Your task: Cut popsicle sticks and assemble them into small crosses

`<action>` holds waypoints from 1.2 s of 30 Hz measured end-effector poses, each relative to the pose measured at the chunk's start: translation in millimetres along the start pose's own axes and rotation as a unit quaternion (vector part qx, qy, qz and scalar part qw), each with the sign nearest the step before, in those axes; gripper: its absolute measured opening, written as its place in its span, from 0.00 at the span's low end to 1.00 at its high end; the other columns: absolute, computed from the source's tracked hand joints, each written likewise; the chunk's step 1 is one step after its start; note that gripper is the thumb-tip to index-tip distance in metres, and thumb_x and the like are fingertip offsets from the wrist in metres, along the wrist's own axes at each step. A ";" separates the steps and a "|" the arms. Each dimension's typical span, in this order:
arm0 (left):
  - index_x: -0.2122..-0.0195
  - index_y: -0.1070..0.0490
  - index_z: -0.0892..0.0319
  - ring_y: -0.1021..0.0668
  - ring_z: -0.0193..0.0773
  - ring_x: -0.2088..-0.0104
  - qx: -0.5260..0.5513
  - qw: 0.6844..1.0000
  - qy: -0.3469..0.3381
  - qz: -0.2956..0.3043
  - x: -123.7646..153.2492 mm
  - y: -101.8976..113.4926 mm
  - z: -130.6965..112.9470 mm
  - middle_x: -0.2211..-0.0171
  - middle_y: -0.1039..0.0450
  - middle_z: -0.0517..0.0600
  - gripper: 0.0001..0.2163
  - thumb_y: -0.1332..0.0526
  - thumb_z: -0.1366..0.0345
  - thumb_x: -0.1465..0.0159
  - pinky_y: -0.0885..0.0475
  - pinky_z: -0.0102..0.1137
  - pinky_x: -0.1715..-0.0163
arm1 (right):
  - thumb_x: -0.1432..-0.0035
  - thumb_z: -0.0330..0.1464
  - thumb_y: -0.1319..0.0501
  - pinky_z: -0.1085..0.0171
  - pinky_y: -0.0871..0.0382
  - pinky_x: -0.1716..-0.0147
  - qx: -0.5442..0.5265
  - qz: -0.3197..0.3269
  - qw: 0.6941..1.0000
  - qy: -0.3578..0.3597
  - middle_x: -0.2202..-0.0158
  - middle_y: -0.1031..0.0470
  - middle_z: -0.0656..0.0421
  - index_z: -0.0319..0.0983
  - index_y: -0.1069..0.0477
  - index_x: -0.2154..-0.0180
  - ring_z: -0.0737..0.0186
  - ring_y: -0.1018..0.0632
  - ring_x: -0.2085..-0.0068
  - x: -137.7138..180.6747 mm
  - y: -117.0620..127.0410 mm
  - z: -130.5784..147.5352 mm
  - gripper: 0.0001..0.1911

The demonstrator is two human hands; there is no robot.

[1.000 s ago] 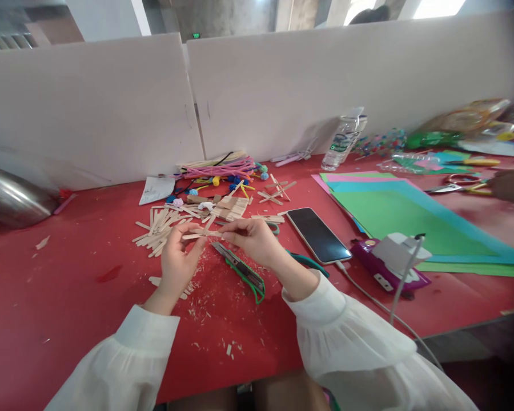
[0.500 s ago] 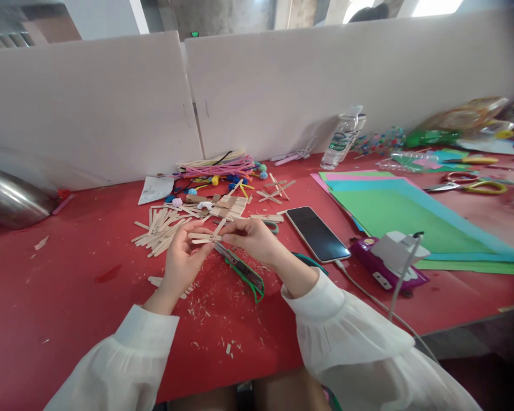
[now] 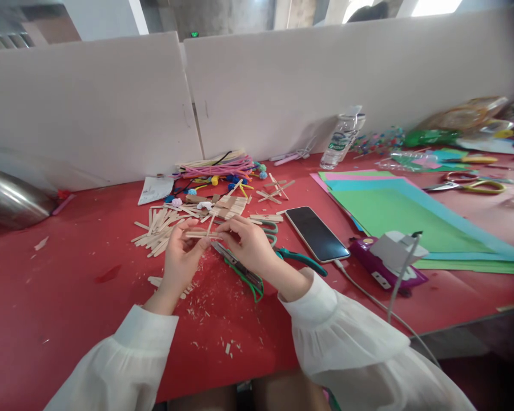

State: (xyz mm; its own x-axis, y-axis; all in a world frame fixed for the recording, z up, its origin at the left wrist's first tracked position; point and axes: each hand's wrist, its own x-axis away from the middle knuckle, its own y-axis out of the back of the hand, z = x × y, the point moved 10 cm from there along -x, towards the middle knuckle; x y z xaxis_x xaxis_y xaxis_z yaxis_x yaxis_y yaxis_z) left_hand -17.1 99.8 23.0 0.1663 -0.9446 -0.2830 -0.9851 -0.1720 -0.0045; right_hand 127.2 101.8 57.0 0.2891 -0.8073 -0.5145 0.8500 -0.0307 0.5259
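Clear plastic bottle (image 3: 341,142), contents hard to tell, stands on a red worktop (image 3: 89,308); both hands (image 3: 181,261), pinched nearly closed, hold slim, pale, crossed sticks (image 3: 197,234).

Left hand (image 3: 180,264), right hand (image 3: 249,246) pinching crossed wooden sticks (image 3: 201,234).

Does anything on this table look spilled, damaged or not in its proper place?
Yes. Wood bits lie scattered near the cutter, looking untidy, perhaps cutting waste. Also, left of the left hand, a dark patch breaks the even red of the table; I cannot tell whether it is wet or damaged.
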 end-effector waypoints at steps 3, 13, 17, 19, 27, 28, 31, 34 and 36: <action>0.60 0.37 0.58 0.26 0.31 0.77 0.019 1.000 0.018 0.008 -0.8 -2.1 0.9 0.74 0.28 0.44 0.21 0.32 0.61 0.54 0.29 0.28 0.74 | 0.43 0.29 0.46 0.68 0.37 0.68 0.054 -0.003 0.998 0.042 0.67 0.30 0.57 0.38 0.29 0.66 0.65 0.29 0.67 3.0 -1.0 9.1 0.07; 0.60 0.36 0.59 0.26 0.31 0.76 -0.006 1.000 0.005 0.011 1.0 -2.2 -0.4 0.73 0.29 0.45 0.20 0.33 0.61 0.53 0.30 0.27 0.73 | 0.41 0.32 0.47 0.69 0.38 0.69 0.110 0.005 0.992 0.062 0.68 0.30 0.57 0.38 0.29 0.65 0.65 0.29 0.67 4.8 -6.0 14.1 0.09; 0.61 0.36 0.59 0.28 0.29 0.79 0.007 1.000 0.007 0.008 1.3 -2.1 1.3 0.75 0.29 0.43 0.19 0.33 0.61 0.52 0.31 0.26 0.76 | 0.41 0.31 0.48 0.68 0.38 0.70 0.137 0.008 0.988 0.070 0.68 0.30 0.56 0.38 0.29 0.65 0.63 0.28 0.66 4.4 -7.6 18.2 0.10; 0.61 0.35 0.59 0.28 0.29 0.78 0.001 1.000 0.007 0.007 1.0 -0.7 2.5 0.75 0.29 0.43 0.19 0.33 0.61 0.52 0.32 0.26 0.75 | 0.41 0.30 0.47 0.68 0.38 0.70 0.117 0.004 0.991 0.062 0.69 0.30 0.56 0.37 0.29 0.65 0.64 0.28 0.67 3.7 -6.3 17.3 0.09; 0.55 0.39 0.58 0.24 0.34 0.70 -0.037 0.999 -0.027 0.009 0.9 -1.4 -3.1 0.70 0.28 0.47 0.23 0.34 0.63 0.50 0.30 0.29 0.68 | 0.45 0.27 0.44 0.69 0.38 0.71 0.015 -0.007 1.000 -0.007 0.69 0.30 0.58 0.38 0.29 0.67 0.67 0.30 0.71 2.8 -2.7 0.6 0.05; 0.53 0.41 0.57 0.24 0.34 0.69 -0.037 0.999 -0.038 -0.002 1.8 -0.6 -5.3 0.70 0.28 0.47 0.24 0.34 0.63 0.50 0.30 0.29 0.68 | 0.46 0.27 0.44 0.69 0.38 0.71 0.014 -0.007 1.000 -0.005 0.69 0.30 0.58 0.38 0.29 0.67 0.67 0.30 0.71 2.9 -3.4 1.3 0.05; 0.53 0.43 0.56 0.24 0.34 0.68 -0.048 0.995 -0.082 -0.022 4.7 0.6 -12.1 0.68 0.29 0.47 0.24 0.35 0.65 0.49 0.30 0.30 0.67 | 0.47 0.27 0.44 0.68 0.38 0.71 -0.009 -0.002 1.000 -0.007 0.71 0.29 0.58 0.37 0.30 0.67 0.66 0.31 0.71 3.0 -7.4 3.0 0.05; 0.55 0.42 0.56 0.24 0.34 0.67 -0.075 0.989 -0.121 -0.032 6.2 2.8 -17.2 0.67 0.30 0.47 0.20 0.36 0.65 0.47 0.30 0.30 0.64 | 0.48 0.28 0.43 0.69 0.37 0.73 -0.077 0.009 0.995 -0.060 0.73 0.28 0.60 0.38 0.31 0.68 0.68 0.31 0.74 3.8 -14.9 -5.5 0.04; 0.60 0.38 0.57 0.25 0.34 0.66 -0.105 0.985 -0.131 -0.026 6.0 2.6 -18.4 0.67 0.30 0.48 0.14 0.37 0.65 0.46 0.30 0.31 0.63 | 0.48 0.29 0.43 0.69 0.37 0.74 -0.122 0.010 0.987 -0.100 0.74 0.28 0.60 0.37 0.31 0.68 0.69 0.31 0.75 5.5 -20.1 -13.9 0.04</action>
State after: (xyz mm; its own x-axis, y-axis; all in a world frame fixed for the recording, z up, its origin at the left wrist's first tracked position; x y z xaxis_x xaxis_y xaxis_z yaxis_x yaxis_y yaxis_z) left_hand -17.8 88.6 39.0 0.1715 -0.8332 -0.5257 -0.9398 -0.2984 0.1663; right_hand 117.7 106.1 34.2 0.2345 -0.9071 -0.3496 0.9331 0.1092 0.3425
